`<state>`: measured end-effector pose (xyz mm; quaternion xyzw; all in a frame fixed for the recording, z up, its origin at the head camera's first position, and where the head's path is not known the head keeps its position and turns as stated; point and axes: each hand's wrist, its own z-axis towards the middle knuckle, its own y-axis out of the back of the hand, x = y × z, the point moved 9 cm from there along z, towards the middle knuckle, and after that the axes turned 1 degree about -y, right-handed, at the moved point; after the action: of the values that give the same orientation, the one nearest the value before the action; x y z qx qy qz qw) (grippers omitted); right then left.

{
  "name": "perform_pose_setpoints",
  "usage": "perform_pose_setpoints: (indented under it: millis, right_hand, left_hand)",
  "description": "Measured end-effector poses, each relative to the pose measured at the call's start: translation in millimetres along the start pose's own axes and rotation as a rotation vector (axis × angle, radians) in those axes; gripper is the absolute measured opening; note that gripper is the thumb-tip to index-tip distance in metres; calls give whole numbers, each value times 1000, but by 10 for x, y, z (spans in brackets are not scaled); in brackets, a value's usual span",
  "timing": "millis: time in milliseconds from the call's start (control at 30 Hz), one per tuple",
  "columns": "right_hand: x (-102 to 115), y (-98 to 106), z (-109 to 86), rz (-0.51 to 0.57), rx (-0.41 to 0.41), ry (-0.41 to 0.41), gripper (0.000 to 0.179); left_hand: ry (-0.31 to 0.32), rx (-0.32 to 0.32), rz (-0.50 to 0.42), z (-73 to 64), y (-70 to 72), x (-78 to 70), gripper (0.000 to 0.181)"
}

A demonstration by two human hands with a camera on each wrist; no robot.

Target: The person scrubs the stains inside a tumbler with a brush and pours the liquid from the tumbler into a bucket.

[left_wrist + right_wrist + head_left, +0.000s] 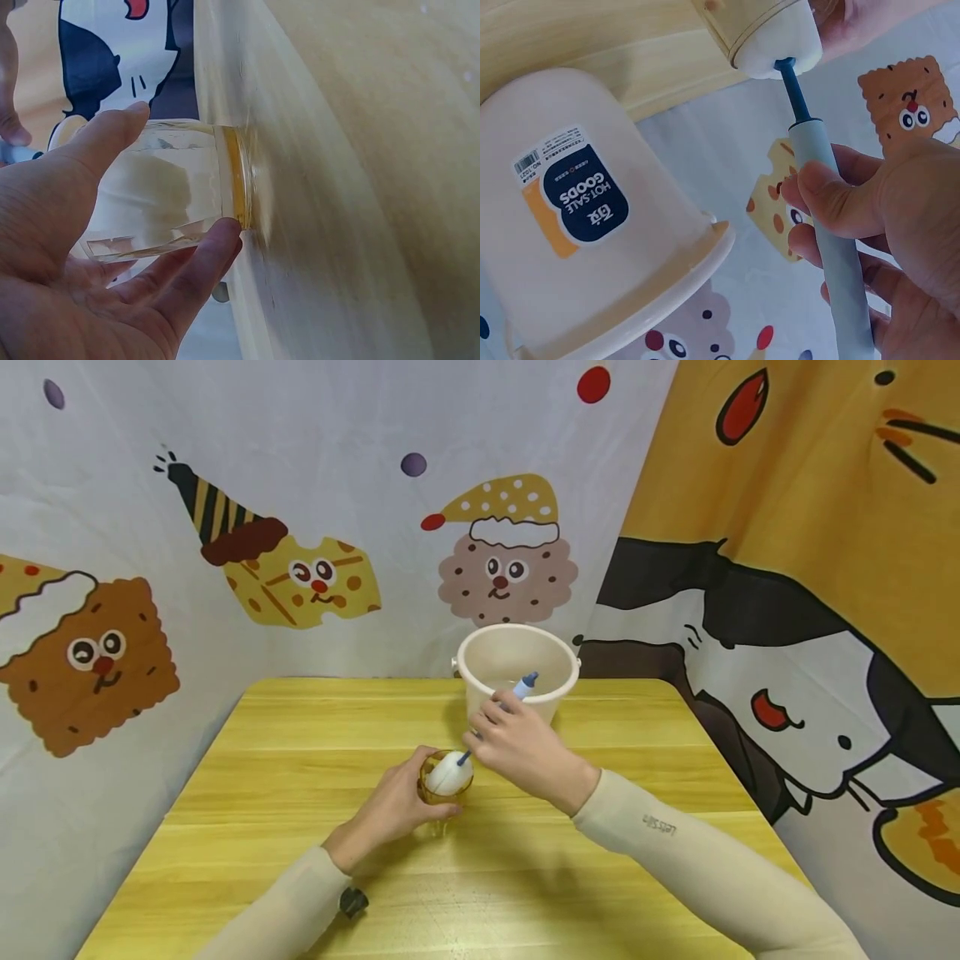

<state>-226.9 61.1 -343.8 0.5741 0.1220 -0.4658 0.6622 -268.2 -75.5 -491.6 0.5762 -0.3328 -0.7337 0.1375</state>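
An amber-tinted glass (165, 187) stands on the table, and my left hand (401, 797) grips it around its side. Inside its mouth sits the white sponge head (450, 774) of a cup brush. My right hand (521, 743) holds the brush by its pale blue handle (829, 225), fingers and thumb wrapped about it. A thin dark blue neck (793, 94) joins the handle to the sponge. In the left wrist view the sponge appears blurred through the glass wall.
A cream bucket (480, 668) with a sticker label (589, 195) stands behind my right hand near the table's far edge. The wooden table (315, 718) meets a cartoon-printed curtain (360, 435) at the back. A small black object (353, 902) shows by my left cuff.
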Motion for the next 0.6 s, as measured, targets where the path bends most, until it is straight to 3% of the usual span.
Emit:
perform_pose_setpoints:
  millis: [600]
  right_hand:
    - [150, -64, 146, -29, 88, 54, 10]
  left_hand:
    - [10, 12, 17, -10, 15, -6, 87]
